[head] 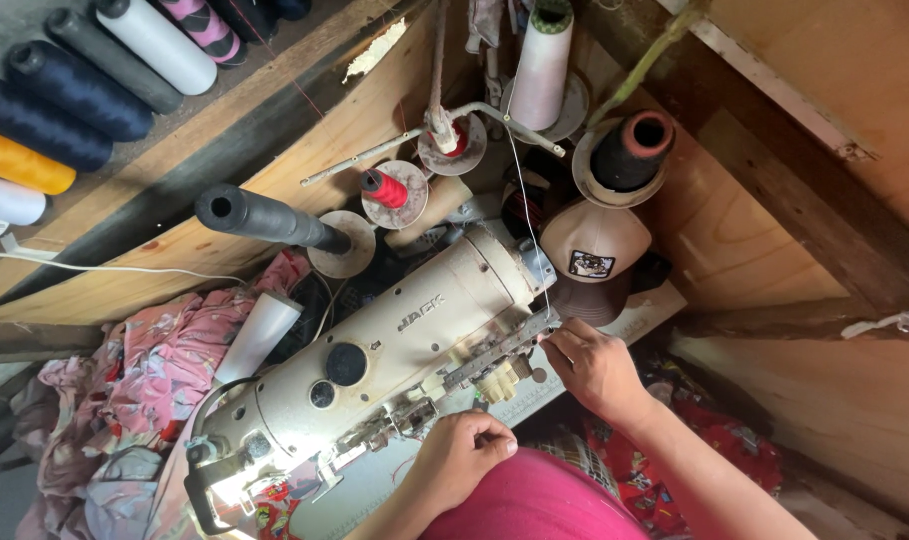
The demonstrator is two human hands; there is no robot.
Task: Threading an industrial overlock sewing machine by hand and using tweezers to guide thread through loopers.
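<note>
Cream metal sewing machine [374, 350], lying diagonally on the table. Right hand [592, 365]: fingers pinched together at the machine's metal thread guide [504, 347], apparently on fine white thread [519, 190]; hard to tell. Left hand [461, 455]: curled closed near the needle end. Behind: tall white thread cone [542, 62], small red spool [384, 187], dark grey cone [264, 217].

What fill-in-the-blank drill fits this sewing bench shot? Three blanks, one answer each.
1. Behind the cream sewing machine, the small spool on the thread stand carries ___ thread.
2. The right hand has its fingers at the metal guide bar on the front of the sewing ___.
3. Past the machine's end, under the dark cone, lies a beige ___ with a dark patch.

Missing words: red; machine; cap
</note>
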